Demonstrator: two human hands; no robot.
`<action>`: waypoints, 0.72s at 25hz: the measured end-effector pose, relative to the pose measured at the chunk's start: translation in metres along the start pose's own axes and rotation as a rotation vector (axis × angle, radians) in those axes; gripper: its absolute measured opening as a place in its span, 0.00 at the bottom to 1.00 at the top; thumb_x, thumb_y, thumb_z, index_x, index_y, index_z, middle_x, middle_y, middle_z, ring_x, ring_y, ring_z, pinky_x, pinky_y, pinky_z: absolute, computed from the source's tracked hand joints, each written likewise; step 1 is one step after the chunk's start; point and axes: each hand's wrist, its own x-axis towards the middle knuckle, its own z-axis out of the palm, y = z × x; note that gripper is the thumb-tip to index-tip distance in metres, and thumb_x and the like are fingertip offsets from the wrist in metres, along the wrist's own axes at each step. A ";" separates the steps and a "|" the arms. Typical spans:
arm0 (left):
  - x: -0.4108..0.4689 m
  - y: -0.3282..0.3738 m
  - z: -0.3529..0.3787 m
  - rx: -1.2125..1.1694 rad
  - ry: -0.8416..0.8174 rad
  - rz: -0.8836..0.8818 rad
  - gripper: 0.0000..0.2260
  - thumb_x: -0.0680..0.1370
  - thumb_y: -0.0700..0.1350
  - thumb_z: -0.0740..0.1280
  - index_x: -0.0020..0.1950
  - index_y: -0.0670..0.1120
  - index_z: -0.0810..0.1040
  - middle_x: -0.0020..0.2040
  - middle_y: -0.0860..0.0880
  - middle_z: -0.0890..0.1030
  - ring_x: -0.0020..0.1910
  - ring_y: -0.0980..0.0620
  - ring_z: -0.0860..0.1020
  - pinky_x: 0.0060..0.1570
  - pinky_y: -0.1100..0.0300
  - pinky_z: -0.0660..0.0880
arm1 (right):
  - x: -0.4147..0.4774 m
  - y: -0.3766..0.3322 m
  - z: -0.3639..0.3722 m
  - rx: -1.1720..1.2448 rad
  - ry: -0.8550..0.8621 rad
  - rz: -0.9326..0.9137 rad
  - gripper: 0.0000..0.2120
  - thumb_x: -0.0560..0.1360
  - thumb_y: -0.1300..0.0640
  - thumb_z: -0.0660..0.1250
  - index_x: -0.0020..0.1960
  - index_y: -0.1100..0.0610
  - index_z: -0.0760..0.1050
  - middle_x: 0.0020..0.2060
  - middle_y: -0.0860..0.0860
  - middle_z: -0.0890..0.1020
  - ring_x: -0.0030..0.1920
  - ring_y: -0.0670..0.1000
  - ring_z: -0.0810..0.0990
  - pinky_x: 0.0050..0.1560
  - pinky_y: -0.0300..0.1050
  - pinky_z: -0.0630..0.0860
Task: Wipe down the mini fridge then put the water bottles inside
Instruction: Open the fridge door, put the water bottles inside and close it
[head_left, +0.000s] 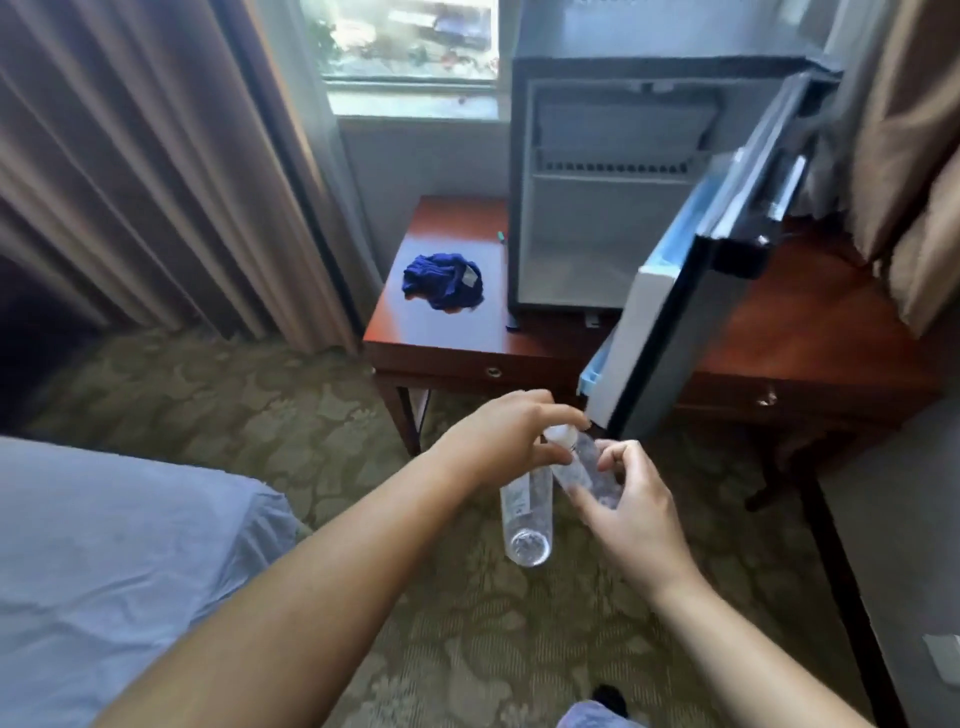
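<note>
Mini fridge (597, 249) front is open: clear room below the shelf (608, 178), a tighter slot above it. Door (670, 332) stands out to the near right, its lower corner overhanging the bench (447, 338) edge, so the way in runs left of it. Cloth (441, 280) lies on the bench left of the fridge, apart from it; bed (104, 545) fills near left.

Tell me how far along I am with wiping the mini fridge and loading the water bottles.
Done, apparently: the wiping, since the blue cloth lies set down on the table beside the mini fridge, whose door stands open. In hand: the left hand grips one water bottle near its top, and the right hand holds a second bottle. Left: both bottles go inside; the fridge looks empty.
</note>
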 end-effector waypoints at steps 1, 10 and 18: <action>-0.003 -0.015 -0.012 0.003 -0.039 -0.052 0.19 0.79 0.51 0.74 0.70 0.56 0.80 0.52 0.53 0.77 0.49 0.52 0.77 0.56 0.52 0.76 | 0.010 -0.011 0.013 -0.011 -0.031 -0.001 0.16 0.73 0.49 0.76 0.49 0.45 0.68 0.54 0.43 0.78 0.58 0.45 0.77 0.52 0.44 0.79; 0.108 -0.115 -0.096 -0.060 -0.151 -0.277 0.18 0.76 0.59 0.75 0.64 0.58 0.83 0.51 0.54 0.85 0.42 0.60 0.80 0.49 0.61 0.75 | 0.172 -0.055 0.065 0.075 -0.237 0.010 0.29 0.75 0.45 0.73 0.72 0.42 0.64 0.62 0.44 0.76 0.63 0.45 0.75 0.59 0.38 0.71; 0.272 -0.133 -0.120 0.221 -0.001 -0.053 0.21 0.81 0.60 0.67 0.71 0.53 0.77 0.62 0.50 0.81 0.64 0.48 0.78 0.63 0.54 0.73 | 0.289 -0.070 0.068 0.218 0.189 0.298 0.20 0.75 0.54 0.72 0.60 0.40 0.67 0.54 0.45 0.82 0.58 0.51 0.82 0.50 0.42 0.72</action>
